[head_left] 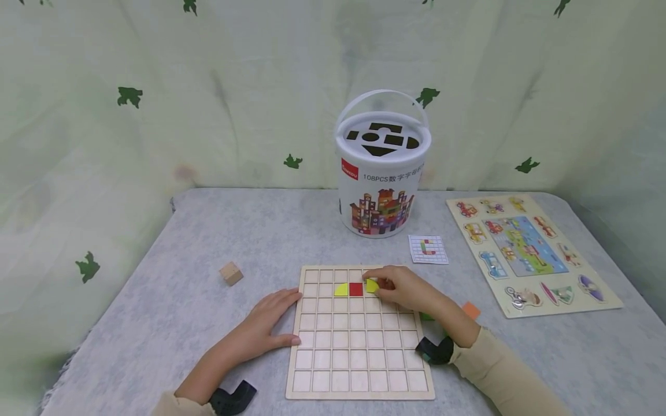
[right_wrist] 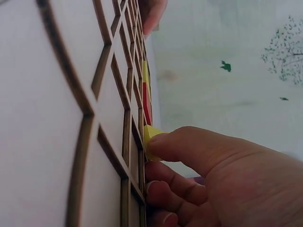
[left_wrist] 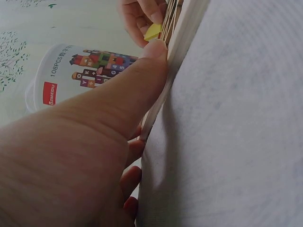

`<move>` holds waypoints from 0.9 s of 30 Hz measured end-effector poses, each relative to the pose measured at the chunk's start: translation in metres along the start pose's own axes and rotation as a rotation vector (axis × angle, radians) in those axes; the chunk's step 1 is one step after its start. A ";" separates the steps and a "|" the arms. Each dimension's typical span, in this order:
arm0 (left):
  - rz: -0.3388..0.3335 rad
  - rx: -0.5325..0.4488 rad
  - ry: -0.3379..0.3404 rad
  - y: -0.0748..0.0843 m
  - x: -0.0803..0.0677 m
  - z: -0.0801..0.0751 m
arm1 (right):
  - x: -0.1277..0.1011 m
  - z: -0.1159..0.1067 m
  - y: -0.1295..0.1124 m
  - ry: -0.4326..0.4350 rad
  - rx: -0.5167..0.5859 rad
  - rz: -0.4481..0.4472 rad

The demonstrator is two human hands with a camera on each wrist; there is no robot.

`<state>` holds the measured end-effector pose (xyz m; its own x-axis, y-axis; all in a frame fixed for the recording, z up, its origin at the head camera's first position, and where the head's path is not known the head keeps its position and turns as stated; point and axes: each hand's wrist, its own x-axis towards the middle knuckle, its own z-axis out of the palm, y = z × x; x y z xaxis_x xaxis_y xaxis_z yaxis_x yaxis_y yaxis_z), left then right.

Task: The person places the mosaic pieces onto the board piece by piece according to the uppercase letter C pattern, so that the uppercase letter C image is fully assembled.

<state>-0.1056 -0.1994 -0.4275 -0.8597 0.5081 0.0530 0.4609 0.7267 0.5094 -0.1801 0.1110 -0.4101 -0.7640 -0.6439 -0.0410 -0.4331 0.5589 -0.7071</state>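
The near rows of the wooden grid board have lots of room above them, so a hand could come in from the front. The left hand blocks the left edge. The right hand is in the way at the far right part, and its arm hangs over the right edge. Behind the board, the tall bucket stands like a wall, with a strip of table between. A hand could fit between the wooden cube and the board. The puzzle board lies low and flat.
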 end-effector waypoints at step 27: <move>-0.032 0.008 -0.027 0.000 0.000 0.000 | -0.006 -0.006 0.002 -0.070 -0.006 -0.018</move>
<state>-0.1059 -0.1992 -0.4278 -0.8677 0.4968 0.0133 0.4351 0.7463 0.5037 -0.1790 0.1185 -0.4070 -0.7209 -0.6887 -0.0778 -0.4491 0.5498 -0.7043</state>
